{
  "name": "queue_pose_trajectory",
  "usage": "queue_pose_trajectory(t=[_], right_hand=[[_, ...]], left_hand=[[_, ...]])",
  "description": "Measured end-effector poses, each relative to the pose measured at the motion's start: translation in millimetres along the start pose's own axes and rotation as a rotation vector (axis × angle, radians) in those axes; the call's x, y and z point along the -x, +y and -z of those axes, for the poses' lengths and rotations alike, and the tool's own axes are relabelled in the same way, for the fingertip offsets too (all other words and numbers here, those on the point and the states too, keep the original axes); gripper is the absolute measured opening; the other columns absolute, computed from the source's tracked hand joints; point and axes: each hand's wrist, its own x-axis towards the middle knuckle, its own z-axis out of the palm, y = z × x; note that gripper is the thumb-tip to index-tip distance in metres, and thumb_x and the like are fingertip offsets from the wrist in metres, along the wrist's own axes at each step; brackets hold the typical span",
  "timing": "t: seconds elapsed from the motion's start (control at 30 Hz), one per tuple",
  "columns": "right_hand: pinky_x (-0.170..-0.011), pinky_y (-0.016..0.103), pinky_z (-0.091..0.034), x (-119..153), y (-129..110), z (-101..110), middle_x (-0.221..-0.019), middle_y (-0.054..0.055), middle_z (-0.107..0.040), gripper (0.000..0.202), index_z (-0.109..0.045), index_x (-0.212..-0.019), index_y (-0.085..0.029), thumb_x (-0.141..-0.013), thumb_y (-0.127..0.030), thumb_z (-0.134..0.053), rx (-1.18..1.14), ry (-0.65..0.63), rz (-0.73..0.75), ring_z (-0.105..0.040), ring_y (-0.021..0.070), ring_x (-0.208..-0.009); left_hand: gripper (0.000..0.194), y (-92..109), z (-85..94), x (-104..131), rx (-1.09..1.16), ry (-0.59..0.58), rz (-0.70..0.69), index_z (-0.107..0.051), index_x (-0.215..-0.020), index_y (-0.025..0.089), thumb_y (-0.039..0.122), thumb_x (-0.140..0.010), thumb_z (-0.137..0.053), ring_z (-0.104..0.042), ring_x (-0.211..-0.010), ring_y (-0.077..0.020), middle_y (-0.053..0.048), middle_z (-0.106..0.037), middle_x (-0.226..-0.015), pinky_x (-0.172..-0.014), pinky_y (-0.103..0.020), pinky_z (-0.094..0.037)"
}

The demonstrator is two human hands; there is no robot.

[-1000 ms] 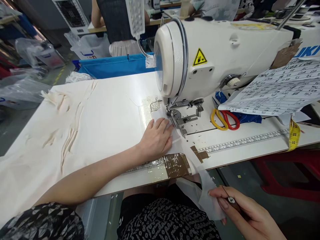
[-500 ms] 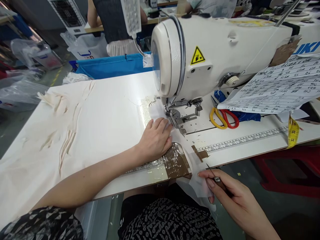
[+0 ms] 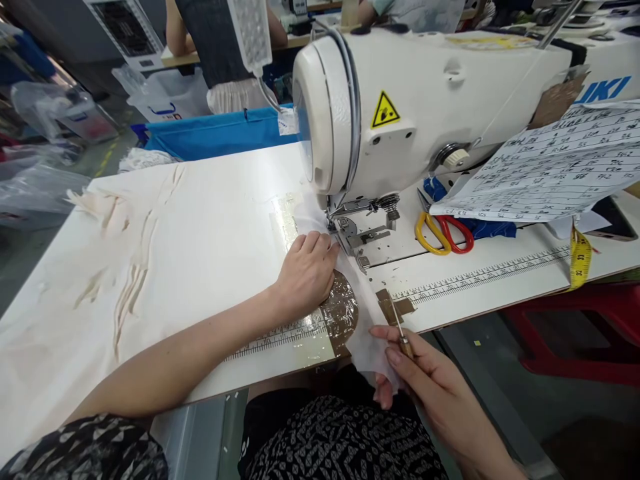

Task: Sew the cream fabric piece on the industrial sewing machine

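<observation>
A strip of thin white fabric (image 3: 367, 300) runs from under the needle area of a white sewing machine (image 3: 425, 100) down over the table's front edge. My left hand (image 3: 307, 270) presses on the fabric just in front of the presser foot, fingers together and bent. At the table edge my right hand (image 3: 425, 373) holds the lower end of the fabric between its fingers. The same hand also grips an awl (image 3: 406, 345) with a wooden handle, its thin metal point directed up and away.
Yellow and red scissors (image 3: 443, 235) lie right of the needle area, beside a handwritten sheet (image 3: 545, 167) and a yellow tape measure (image 3: 580, 260). Cream fabric (image 3: 133, 293) covers the table's left side. A person (image 3: 215, 40) sits beyond the blue cloth bin (image 3: 215, 137).
My right hand has moved left and slightly up with the fabric end and the awl, whose point is now steeper. My left hand remains on the fabric. The view has shifted slightly.
</observation>
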Motion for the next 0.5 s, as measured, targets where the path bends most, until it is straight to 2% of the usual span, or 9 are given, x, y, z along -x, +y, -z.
queue_pose_trajectory(t=[0.1,0.17,0.27,0.4,0.5], right_hand=[[-0.06,0.031,-0.053,3,12,-17,-0.075,0.002,-0.066,0.049,-0.058,-0.123,-0.018,-0.09,-0.054,-0.065,-0.276,0.01,-0.081,-0.065,0.0169,-0.058],[-0.061,0.029,-0.053,5,15,-23,-0.073,0.001,-0.065,0.046,-0.061,-0.119,-0.018,-0.089,-0.052,-0.067,-0.326,0.048,-0.075,-0.064,0.0156,-0.057],[-0.061,0.028,-0.053,8,10,-22,-0.072,0.001,-0.066,0.043,-0.061,-0.116,-0.017,-0.091,-0.051,-0.066,-0.266,0.072,-0.036,-0.064,0.015,-0.056],[-0.067,0.029,-0.056,7,-1,-15,-0.077,0.003,-0.068,0.043,-0.06,-0.117,-0.016,-0.094,-0.052,-0.061,-0.067,0.063,0.006,-0.068,0.0165,-0.063],[-0.067,0.029,-0.058,4,-3,-14,-0.077,0.004,-0.068,0.043,-0.059,-0.119,-0.016,-0.096,-0.053,-0.056,0.018,0.111,0.06,-0.068,0.0165,-0.063]], left_hand=[[0.042,-2,0.5,1,0.006,-0.002,-0.001,-0.053,-0.131,0.007,0.019,-0.096,-0.033,-0.047,-0.111,-0.029,-0.016,-0.056,-0.122,-0.094,-0.043,-0.042],[0.043,-2,0.5,3,0.023,0.001,-0.012,-0.052,-0.132,0.005,0.021,-0.096,-0.034,-0.047,-0.113,-0.029,-0.017,-0.055,-0.124,-0.095,-0.042,-0.042],[0.043,-2,1.9,5,0.036,-0.004,-0.024,-0.052,-0.132,0.005,0.021,-0.096,-0.035,-0.046,-0.113,-0.0289,-0.016,-0.055,-0.125,-0.096,-0.043,-0.042],[0.042,-1,5.4,3,0.033,-0.009,-0.01,-0.054,-0.13,0.005,0.021,-0.096,-0.034,-0.046,-0.115,-0.0286,-0.016,-0.055,-0.127,-0.098,-0.042,-0.04],[0.041,-4,3.8,0,0.025,0.0,0.008,-0.055,-0.128,0.005,0.021,-0.097,-0.034,-0.047,-0.116,-0.0279,-0.016,-0.056,-0.128,-0.099,-0.041,-0.04]])
